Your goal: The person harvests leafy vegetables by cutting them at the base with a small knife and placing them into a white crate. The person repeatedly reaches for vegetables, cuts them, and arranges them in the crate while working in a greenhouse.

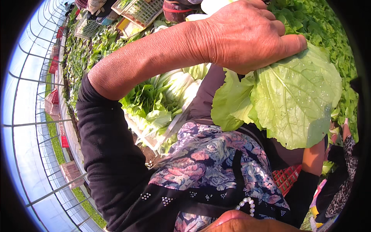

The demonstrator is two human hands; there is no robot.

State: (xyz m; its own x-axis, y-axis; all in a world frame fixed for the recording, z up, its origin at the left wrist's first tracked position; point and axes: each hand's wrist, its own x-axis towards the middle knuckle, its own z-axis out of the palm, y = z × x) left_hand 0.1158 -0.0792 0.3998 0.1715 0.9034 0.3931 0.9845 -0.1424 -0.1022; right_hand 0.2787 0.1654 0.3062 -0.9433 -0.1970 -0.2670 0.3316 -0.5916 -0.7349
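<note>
My left hand (pixel 249 34) reaches across the top of the view, its back towards me. Its fingers are curled on a leafy green vegetable, whose broad, speckled pale leaves (pixel 295 92) hang below the thumb. Thick white stalks (pixel 216 5) show beyond the wrist; whether they belong to the same plant, I cannot tell. Of my right arm, only the dark sleeve and a bit of forearm (pixel 313 158) show at the lower right; the hand is hidden behind the leaves. Below my left forearm, a pale crate (pixel 145 139) holds leafy greens (pixel 156 101) with white stalks.
A red plastic crate (pixel 287 178) stands by my right arm. More crates (pixel 139 13) and people's legs are at the top left. Leafy plants (pixel 333 43) grow at the right, where another person's patterned sleeve (pixel 343 174) shows. The greenhouse wall (pixel 26 101) curves along the left.
</note>
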